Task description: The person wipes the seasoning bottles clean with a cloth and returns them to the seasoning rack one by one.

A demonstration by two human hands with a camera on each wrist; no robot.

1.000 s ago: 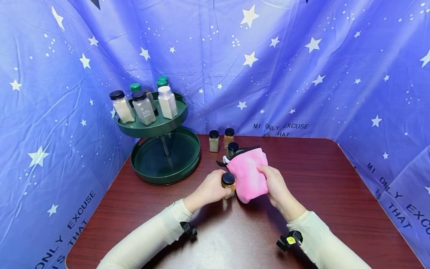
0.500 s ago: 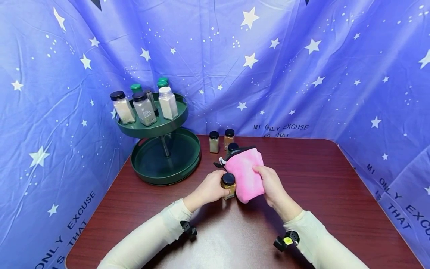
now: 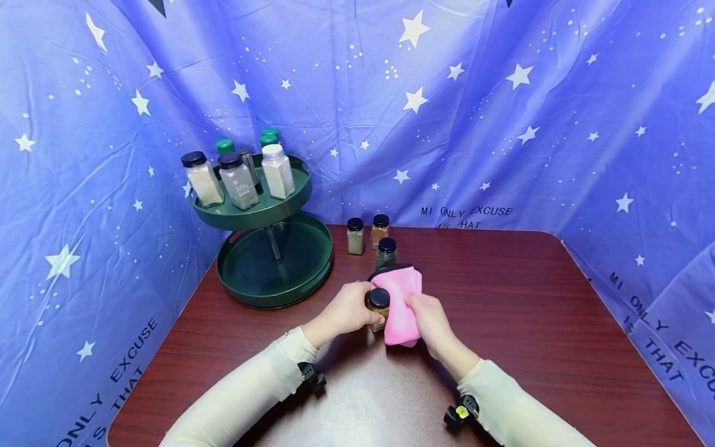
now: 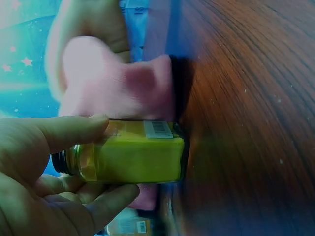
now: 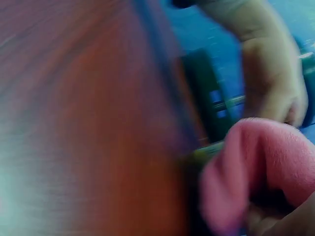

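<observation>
My left hand (image 3: 347, 308) grips a small square glass spice jar (image 4: 133, 157) between thumb and fingers. The jar has a black lid and yellow contents, and a barcode sticker shows on its side in the left wrist view. It stands upright on the table in the head view. My right hand (image 3: 434, 326) holds a folded pink cloth (image 3: 403, 310) with a dark edge, pressed up against the jar's right side. In the right wrist view the cloth (image 5: 266, 162) bunches over the fingers and hides most of the jar.
Behind the cloth stand three more black-lidded jars: a dark one (image 3: 386, 251), a greenish one (image 3: 355, 237) and an orange-brown one (image 3: 380, 231). A green two-tier rack (image 3: 251, 217) at left carries several jars on its top tier. A starry curtain (image 3: 357, 112) backs the table (image 3: 514, 292).
My right hand has moved left and toward me, bringing the cloth close around the jar's side and uncovering the dark jar behind. My left hand stays in place on the jar.
</observation>
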